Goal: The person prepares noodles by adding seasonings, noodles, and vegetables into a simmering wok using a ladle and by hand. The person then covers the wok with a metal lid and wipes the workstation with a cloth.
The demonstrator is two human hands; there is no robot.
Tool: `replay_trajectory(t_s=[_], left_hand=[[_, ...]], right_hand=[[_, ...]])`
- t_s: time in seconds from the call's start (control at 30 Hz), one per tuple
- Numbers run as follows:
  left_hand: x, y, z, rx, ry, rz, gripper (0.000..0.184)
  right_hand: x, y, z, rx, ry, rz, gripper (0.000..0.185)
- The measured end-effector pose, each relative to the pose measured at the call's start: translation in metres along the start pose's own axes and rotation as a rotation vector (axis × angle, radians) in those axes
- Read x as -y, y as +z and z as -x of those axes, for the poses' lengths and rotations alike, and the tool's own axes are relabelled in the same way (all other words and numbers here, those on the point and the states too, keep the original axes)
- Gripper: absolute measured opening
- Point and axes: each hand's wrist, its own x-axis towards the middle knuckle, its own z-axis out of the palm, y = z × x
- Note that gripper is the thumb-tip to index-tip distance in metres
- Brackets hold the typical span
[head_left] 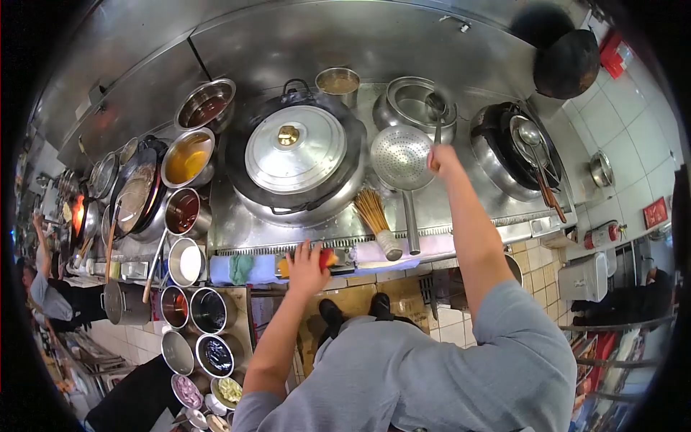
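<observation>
Right hand grips ladle; left hand near cloths.

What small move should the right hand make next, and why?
I'd guess the right hand should lift the ladle slightly before moving sideways: it grips the handle, the ladle's bowl is at the mouth of the pot, and the strainer is close by.

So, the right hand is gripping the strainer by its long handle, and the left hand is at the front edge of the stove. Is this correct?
Not quite: the head view shows the right hand gripping the ladle, not the strainer. The left hand is indeed at the stove's front edge.
</observation>
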Motion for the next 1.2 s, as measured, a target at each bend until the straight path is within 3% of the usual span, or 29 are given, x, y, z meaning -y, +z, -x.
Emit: replay_trajectory(t_s=[0.03, 0.07, 0.1, 0.17, 0.27, 0.37, 0.43, 0.47, 0.5, 0.57, 0.63, 0.7, 0.77, 0.83, 0.87, 0.9, 0.97, 1.03, 1.07, 1.1, 1.2], left_hand=[[-0.009, 0.006, 0.006, 0.005, -0.051, -0.320, 0.055], [-0.002, 0.023, 0.008, 0.133, -0.126, -0.297, 0.062], [0.008, 0.039, 0.013, 0.128, -0.142, -0.298, 0.062], [0.021, 0.063, 0.020, -0.021, -0.064, -0.292, 0.069], [0.015, 0.055, 0.017, 0.022, -0.089, -0.251, 0.072], [0.010, 0.043, 0.013, 0.063, -0.086, -0.218, 0.075], [-0.005, 0.017, 0.012, -0.005, -0.063, -0.216, 0.076], [-0.008, 0.008, 0.014, -0.036, -0.031, -0.170, 0.074], [-0.003, 0.012, 0.017, -0.039, -0.023, -0.171, 0.074], [0.010, 0.032, 0.029, 0.124, -0.023, -0.070, 0.076], [0.014, 0.039, 0.033, 0.177, -0.037, -0.140, 0.077], [0.017, 0.046, 0.030, 0.091, -0.004, -0.216, 0.078], [0.017, 0.051, 0.025, 0.097, -0.022, -0.212, 0.074], [0.018, 0.048, 0.013, 0.077, -0.052, -0.217, 0.070], [0.021, 0.042, 0.014, 0.032, -0.027, -0.052, 0.065], [0.019, 0.028, 0.014, -0.016, -0.002, 0.115, 0.060], [0.010, -0.002, 0.024, -0.161, 0.002, 0.128, 0.050], [0.010, -0.018, 0.046, -0.229, -0.220, 0.329, 0.042], [0.019, -0.012, 0.057, -0.304, -0.281, 0.356, 0.037], [0.026, -0.004, 0.069, -0.377, -0.335, 0.385, 0.033], [0.023, 0.004, 0.103, -0.422, -0.658, 0.505, 0.026]], right_hand=[[0.011, 0.000, -0.036, 0.118, 0.193, -0.565, 0.012], [0.030, 0.013, -0.044, 0.212, 0.129, -0.673, 0.013], [0.050, 0.028, -0.041, 0.303, 0.068, -0.781, 0.015], [0.097, 0.057, -0.019, 0.250, 0.235, -1.019, 0.009], [0.129, 0.069, -0.042, 0.329, 0.194, -1.011, 0.010], [0.154, 0.082, -0.023, 0.340, 0.033, -0.860, 0.013], [0.164, 0.080, -0.016, 0.332, 0.140, -0.614, 0.012], [0.164, 0.089, 0.013, 0.211, 0.158, -0.487, 0.017], [0.156, 0.079, 0.013, 0.210, 0.150, -0.491, 0.017], [0.133, 0.060, 0.007, 0.111, -0.175, 0.090, 0.015], [0.099, 0.050, 0.005, -0.160, -0.438, 0.711, 0.015], [0.049, 0.022, -0.040, -0.444, -0.613, 0.825, 0.017], [0.032, 0.046, 0.002, -0.345, -0.301, 0.875, 0.012], [0.024, 0.033, -0.038, -0.127, -0.122, 0.223, 0.007], [0.032, 0.042, -0.031, -0.002, -0.028, -0.306, 0.010], [0.045, 0.044, -0.039, 0.019, -0.035, -0.299, 0.010], [0.083, 0.050, -0.062, 0.255, 0.108, -0.769, 0.011], [0.123, 0.068, -0.050, 0.324, 0.080, -0.947, 0.009], [0.144, 0.072, -0.061, 0.416, -0.002, -0.972, 0.009], [0.167, 0.061, -0.105, 0.597, 0.050, -1.063, 0.008], [0.218, 0.078, -0.089, 0.492, 0.093, -0.879, 0.009]])
